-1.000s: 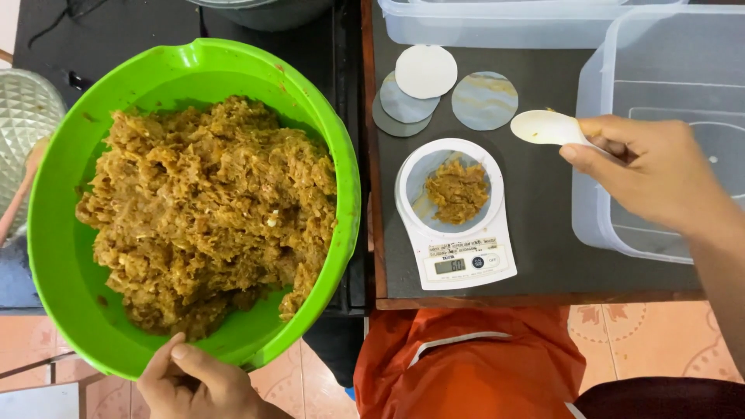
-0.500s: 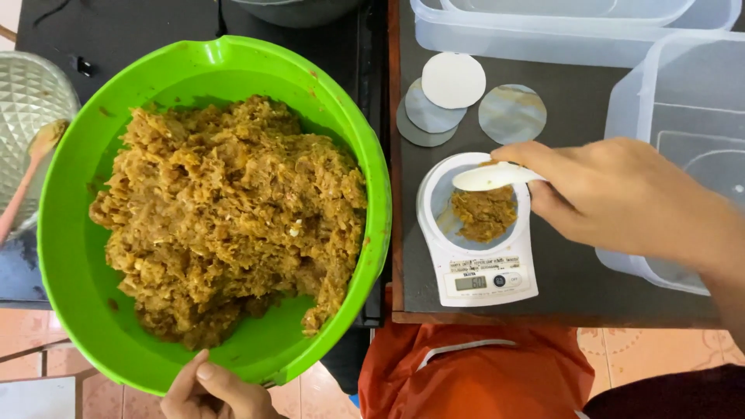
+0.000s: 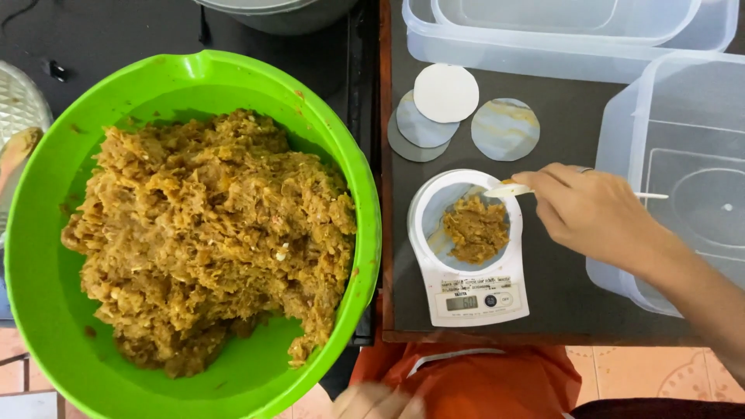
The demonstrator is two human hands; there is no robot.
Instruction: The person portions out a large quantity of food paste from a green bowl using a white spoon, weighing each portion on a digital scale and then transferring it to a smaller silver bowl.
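A big green bowl (image 3: pixel 46 310) fills the left side, heaped with a brown shredded mixture (image 3: pixel 209 240). My left hand (image 3: pixel 376 402) shows only as blurred fingers at the bottom edge, under the bowl's rim. My right hand (image 3: pixel 594 213) holds a white spoon (image 3: pixel 508 188) over a small white kitchen scale (image 3: pixel 477 299). The spoon's tip touches the lump of brown mixture (image 3: pixel 475 229) lying on the scale's round plate.
Three round thin discs (image 3: pixel 446 93) lie on the dark table (image 3: pixel 559 310) behind the scale. Clear plastic containers stand at the right (image 3: pixel 675 93) and along the back (image 3: pixel 543 39). A metal bowl (image 3: pixel 15 101) sits at the far left. Orange cloth (image 3: pixel 481 384) lies below the table edge.
My right hand brought the spoon from the right over the scale and down to the lump on it. The view moved closer, and my left hand slid right along the bowl's lower rim.
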